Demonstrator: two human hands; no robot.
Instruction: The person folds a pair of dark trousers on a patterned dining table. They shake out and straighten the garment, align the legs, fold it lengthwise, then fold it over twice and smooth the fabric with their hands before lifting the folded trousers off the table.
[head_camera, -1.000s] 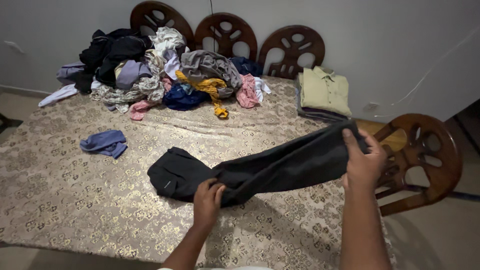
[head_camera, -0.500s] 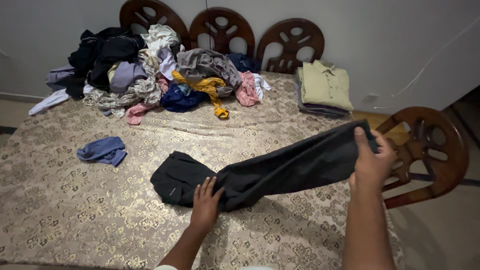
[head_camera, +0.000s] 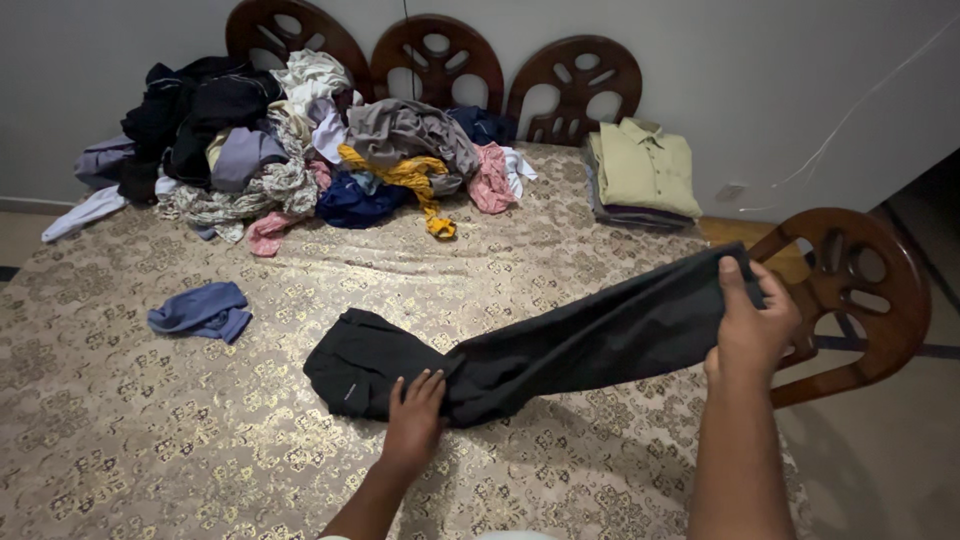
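Your right hand (head_camera: 752, 335) pinches the raised end of the dark trousers (head_camera: 560, 345); your left hand (head_camera: 412, 420) lies flat on them. Soft, limp, light cloth: grip at hems.

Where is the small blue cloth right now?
In the head view, the blue cloth lies alone on the table's left side, in front of the clothes pile and left of the dark trousers.

Dim, soft indoor light, faint shadow under the dark trousers (head_camera: 560, 345), sharp centre, mild wide-angle bending at edges, slight grain
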